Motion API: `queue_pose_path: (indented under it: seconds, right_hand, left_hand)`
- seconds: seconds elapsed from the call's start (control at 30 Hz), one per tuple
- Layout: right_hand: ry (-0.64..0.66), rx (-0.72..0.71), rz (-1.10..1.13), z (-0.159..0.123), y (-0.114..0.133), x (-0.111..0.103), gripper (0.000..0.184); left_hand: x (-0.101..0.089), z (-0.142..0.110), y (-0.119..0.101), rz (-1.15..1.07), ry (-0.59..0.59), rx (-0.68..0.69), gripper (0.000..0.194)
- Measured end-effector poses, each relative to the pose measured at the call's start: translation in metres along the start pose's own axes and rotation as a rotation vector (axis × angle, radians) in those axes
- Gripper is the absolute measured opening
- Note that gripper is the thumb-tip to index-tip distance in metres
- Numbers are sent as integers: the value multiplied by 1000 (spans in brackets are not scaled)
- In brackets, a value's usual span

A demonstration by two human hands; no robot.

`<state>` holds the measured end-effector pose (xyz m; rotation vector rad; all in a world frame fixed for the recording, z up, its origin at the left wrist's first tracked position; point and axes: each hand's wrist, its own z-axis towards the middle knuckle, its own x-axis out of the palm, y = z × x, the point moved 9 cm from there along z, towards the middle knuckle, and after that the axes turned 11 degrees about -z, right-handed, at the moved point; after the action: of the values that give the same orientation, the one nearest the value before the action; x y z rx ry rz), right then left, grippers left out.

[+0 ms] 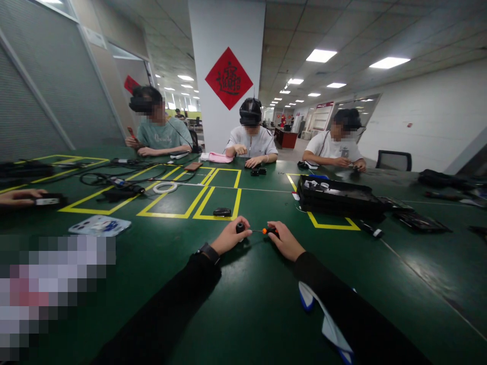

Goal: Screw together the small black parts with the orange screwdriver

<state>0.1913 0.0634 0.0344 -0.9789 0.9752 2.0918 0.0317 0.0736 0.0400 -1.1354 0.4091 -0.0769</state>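
Observation:
My left hand is closed around a small black rounded part, held just above the green table. In my right hand is a screwdriver with a black and orange handle. Its thin shaft points left and reaches the fingers of my left hand; whether the tip touches the part is hidden. Beyond my hands, a short black cylindrical piece lies inside a yellow taped outline. A white and blue item lies beside my right forearm, partly covered by it.
A long black box with loose items stands ahead on the right, a black tool near it. Cables and a white coil lie at left, with a phone nearer. Several people sit around; one hand enters from the left.

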Motion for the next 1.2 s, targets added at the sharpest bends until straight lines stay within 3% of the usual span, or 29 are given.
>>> queue_pose_path:
  seconds: [0.23,1.2]
  right_hand:
    - [-3,-13,41,-1,1,-3,17]
    - [73,19,-26,0,6,-1,16]
  left_hand:
    - [0,-1,0,-15,-4,-6,23]
    - [-1,-1,-2,10,-14,2,22]
